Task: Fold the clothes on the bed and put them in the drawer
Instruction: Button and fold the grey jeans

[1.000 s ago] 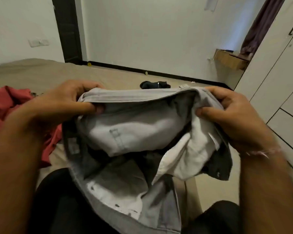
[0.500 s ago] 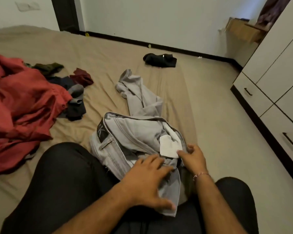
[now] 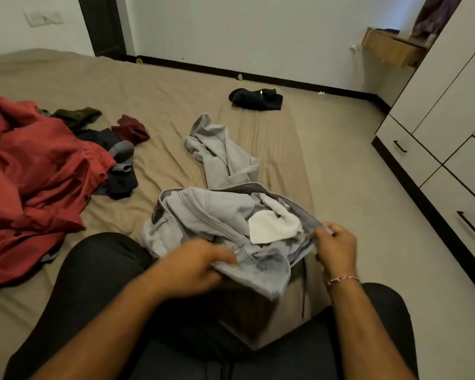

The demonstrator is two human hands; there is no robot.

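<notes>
Jeans (image 3: pixel 225 215): light grey denim, likely heavyish, limp yet stiff at seams and waistband; best grip at waistband ends. Location: lower centre of frame, on bed (image 3: pixel 176 86), legs trailing toward frame centre. Waist open, white pocket lining exposed. Left hand (image 3: pixel 195 267) pinches near waistband edge; right hand (image 3: pixel 335 248) pinches opposite end.

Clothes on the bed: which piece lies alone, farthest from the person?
The black garment, alone near the bed's far edge; the other pieces lie nearer, at the left or in the hands.
</notes>
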